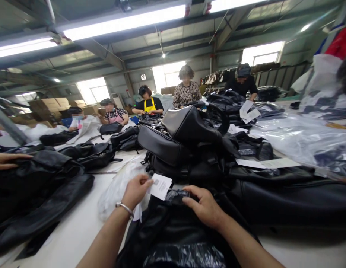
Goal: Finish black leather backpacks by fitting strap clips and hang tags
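A white printed hang tag is pinched at its left edge between the thumb and fingers of my left hand, which has a silver bracelet at its wrist. A thin string runs from the tag toward the black bag in front of me. My right hand is closed at the top of this bag, thumb and forefinger on a dark piece wrapped in clear plastic. More shiny clear plastic covers the bag's lower part.
Black bags are piled just beyond my hands, and another long one lies at right. At left, a co-worker's hand rests on a black bag. Clear plastic sheets cover the right side. Several people work across the table.
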The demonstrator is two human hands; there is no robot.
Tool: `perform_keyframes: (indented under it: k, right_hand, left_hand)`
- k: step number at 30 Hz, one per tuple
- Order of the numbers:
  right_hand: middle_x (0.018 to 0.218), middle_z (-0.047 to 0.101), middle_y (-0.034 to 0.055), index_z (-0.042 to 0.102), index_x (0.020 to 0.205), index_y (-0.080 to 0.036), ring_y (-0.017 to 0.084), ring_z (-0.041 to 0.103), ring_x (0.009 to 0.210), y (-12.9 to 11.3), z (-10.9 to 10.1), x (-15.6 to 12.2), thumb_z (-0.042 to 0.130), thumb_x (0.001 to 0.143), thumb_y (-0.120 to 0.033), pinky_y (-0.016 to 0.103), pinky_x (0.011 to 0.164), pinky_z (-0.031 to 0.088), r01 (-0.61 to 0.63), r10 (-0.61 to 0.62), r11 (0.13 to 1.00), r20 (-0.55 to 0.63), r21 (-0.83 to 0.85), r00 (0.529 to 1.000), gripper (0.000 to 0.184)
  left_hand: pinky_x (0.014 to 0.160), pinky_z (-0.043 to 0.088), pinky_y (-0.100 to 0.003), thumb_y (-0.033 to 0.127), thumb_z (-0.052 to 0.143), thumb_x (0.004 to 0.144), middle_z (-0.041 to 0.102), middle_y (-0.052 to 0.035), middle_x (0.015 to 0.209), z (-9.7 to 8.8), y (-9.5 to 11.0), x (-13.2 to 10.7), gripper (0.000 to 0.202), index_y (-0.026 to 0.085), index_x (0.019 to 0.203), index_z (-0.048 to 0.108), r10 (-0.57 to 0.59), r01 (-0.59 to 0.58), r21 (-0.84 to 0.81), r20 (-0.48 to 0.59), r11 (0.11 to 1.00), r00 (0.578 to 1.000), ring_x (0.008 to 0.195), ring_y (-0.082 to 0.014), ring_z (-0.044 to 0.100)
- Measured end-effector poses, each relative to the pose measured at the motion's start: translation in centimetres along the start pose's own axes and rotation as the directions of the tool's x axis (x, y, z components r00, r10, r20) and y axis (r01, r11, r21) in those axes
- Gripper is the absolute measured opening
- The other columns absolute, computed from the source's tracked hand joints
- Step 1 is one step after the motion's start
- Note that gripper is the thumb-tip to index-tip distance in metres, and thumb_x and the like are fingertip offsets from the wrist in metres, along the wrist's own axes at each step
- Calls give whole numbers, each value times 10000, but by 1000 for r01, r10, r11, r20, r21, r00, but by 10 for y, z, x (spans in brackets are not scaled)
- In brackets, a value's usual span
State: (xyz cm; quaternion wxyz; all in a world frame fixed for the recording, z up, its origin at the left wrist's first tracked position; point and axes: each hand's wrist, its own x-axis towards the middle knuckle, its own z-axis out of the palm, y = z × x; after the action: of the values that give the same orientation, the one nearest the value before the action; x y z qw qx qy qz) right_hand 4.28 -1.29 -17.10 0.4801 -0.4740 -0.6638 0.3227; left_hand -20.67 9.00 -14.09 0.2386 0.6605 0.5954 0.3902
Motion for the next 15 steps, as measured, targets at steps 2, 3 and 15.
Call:
perform_keyframes:
  k: [2,3,15]
  right_hand:
    - [1048,709,53,664,1086,-206,222,652,982,8,2,1,579,864,-267,374,909,509,-2,-2,999,-71,-51,998,246]
    - [1072,700,62,653,1111,-204,223,647,1003,12,3,1,567,872,-265,380,923,508,6,-17,996,-117,-92,993,261]
    - [1356,570,86,542,1327,-235,384,399,1309,29,7,-3,580,875,-329,585,1000,370,243,-41,729,313,-640,949,463]
  left_hand:
    - [710,555,-384,376,739,663,707,-94,855,4,-14,-10,406,129,980,674,55,-54,75,-7,996,998,774,-252,669]
    - [755,552,-403,381,712,699,696,-107,939,4,-18,-16,424,135,1039,655,89,-88,98,-4,991,996,849,-261,661]
    - [1064,427,-465,347,689,781,486,-132,1412,-15,-13,-96,687,251,1409,427,278,-521,328,565,788,777,1263,-304,495]
